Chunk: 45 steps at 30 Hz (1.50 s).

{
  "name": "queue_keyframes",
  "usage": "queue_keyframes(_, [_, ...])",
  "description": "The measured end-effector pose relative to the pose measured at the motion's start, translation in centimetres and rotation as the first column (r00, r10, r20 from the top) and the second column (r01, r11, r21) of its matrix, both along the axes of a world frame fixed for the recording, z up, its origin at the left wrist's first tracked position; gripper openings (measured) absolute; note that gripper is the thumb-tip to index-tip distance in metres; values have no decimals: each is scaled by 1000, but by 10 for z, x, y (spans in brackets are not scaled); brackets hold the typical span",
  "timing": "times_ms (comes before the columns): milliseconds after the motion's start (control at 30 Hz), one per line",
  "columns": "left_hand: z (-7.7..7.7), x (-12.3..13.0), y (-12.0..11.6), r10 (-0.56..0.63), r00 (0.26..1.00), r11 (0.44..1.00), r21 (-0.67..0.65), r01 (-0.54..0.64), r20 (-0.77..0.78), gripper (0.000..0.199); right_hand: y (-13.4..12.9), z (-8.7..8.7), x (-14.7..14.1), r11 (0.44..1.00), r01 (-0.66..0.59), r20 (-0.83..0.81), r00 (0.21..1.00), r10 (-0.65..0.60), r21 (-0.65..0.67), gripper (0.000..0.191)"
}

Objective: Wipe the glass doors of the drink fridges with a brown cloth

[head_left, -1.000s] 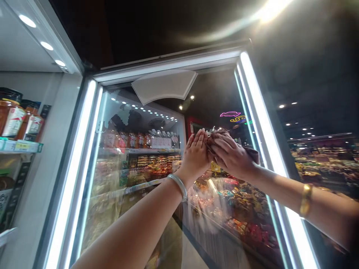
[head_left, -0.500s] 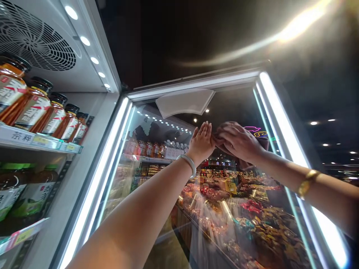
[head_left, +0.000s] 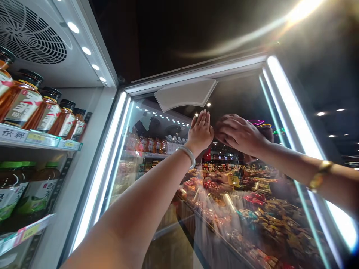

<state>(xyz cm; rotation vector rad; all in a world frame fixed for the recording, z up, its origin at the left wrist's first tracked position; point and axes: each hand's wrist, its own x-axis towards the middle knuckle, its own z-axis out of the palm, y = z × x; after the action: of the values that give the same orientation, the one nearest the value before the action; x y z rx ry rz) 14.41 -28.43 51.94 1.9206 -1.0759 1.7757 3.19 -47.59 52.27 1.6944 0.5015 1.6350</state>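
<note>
My left hand [head_left: 200, 130] lies flat against the glass door [head_left: 179, 228] of a lit drinks cooler, fingers stretched upward and nothing in them. A pale bangle [head_left: 187, 155] circles that wrist. Close to its right is my right hand [head_left: 238, 134], held at the glass with its fingers extended leftward and slightly bent. I see no object in it, though its palm side is hidden. It wears a gold bangle [head_left: 320, 176]. Just above my left fingertips, a white fan-shaped panel [head_left: 185, 95] sits at the top of the door.
Bottles of amber drink [head_left: 24, 101] line the upper cooler shelf at left, with green-capped bottles [head_left: 39, 194] below. A fan grille [head_left: 28, 35] is in the cooler ceiling. Bright light strips [head_left: 291, 104] edge the door. Store displays and shelves reflect in the glass.
The view has shifted slightly, and the door's top and the panel appear higher. My right hand has moved a little on the glass near the left one, which stays flat.
</note>
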Motion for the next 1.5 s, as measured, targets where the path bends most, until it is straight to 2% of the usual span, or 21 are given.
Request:
queue_keyframes(67, [-6,10,12,19,1000,1000,25,-19,4,67,-11,-12,-11,1000,5,-13,1000,-5,19,34])
queue_keyframes(133, [-11,15,20,35,999,998,48,-36,11,66,-12,-4,-14,986,-33,69,997,21,166,34])
queue_keyframes(200, [-13,18,25,40,999,998,45,-40,8,66,5,13,-1,945,-98,175,983,44,312,35])
queue_keyframes(267, [-13,18,28,40,999,999,22,-40,6,65,37,24,23,926,-135,211,975,62,354,36])
queue_keyframes(333, [-16,21,34,45,999,999,3,-45,-4,63,68,19,47,947,-114,156,985,70,299,39])
queue_keyframes(400, [-22,27,44,54,998,999,-2,-54,-24,63,84,2,57,975,-68,84,995,51,212,39])
queue_keyframes(467, [-30,35,58,54,998,998,20,-54,-32,65,80,-16,52,992,-14,12,1000,13,129,37])
queue_keyframes(533, [-37,42,70,49,998,998,46,-47,-32,66,65,-23,39,995,12,-16,1000,-10,99,34])
queue_keyframes(633, [-41,48,78,46,998,997,58,-43,-43,66,60,-7,33,971,-34,85,996,15,237,36])
queue_keyframes(700, [-39,48,79,50,998,998,44,-48,-41,66,79,6,46,934,-92,150,988,42,344,38])
queue_keyframes(767, [-38,49,81,65,997,998,21,-64,-46,66,107,8,65,933,-98,136,989,54,345,40])
queue_keyframes(833, [-38,52,86,83,994,997,-4,-83,-76,66,127,-6,81,963,-65,88,995,43,260,44])
queue_keyframes(900, [-41,57,93,82,992,996,-9,-84,-97,66,129,-30,83,989,-20,37,999,15,144,49])
queue_keyframes(967, [-45,63,102,64,994,998,2,-64,-90,66,113,-52,73,1000,20,-13,1000,-20,18,52])
queue_keyframes(1033, [-49,67,108,43,996,999,20,-41,-79,66,90,-62,57,994,68,-42,997,-71,-85,51])
queue_keyframes(1100, [-50,67,110,30,995,999,27,-28,-91,66,73,-55,44,984,113,-27,993,-118,-139,52])
queue_keyframes(1167, [-48,65,111,24,995,999,32,-20,-102,66,69,-36,43,978,143,17,990,-142,-150,53])
queue_keyframes(1267, [-43,63,114,20,996,999,34,-17,-86,65,92,-3,62,987,143,83,987,-136,-80,47])
queue_keyframes(1333, [-41,66,120,24,998,1000,16,-23,-62,65,120,7,81,993,104,125,986,-109,48,44])
queue_keyframes(1433, [-45,78,133,39,998,998,-46,-42,-57,63,158,-8,103,983,35,151,987,-63,182,40])
queue_keyframes(1500, [-52,89,143,45,997,996,-73,-50,-68,64,168,-32,105,993,76,99,991,-85,94,37])
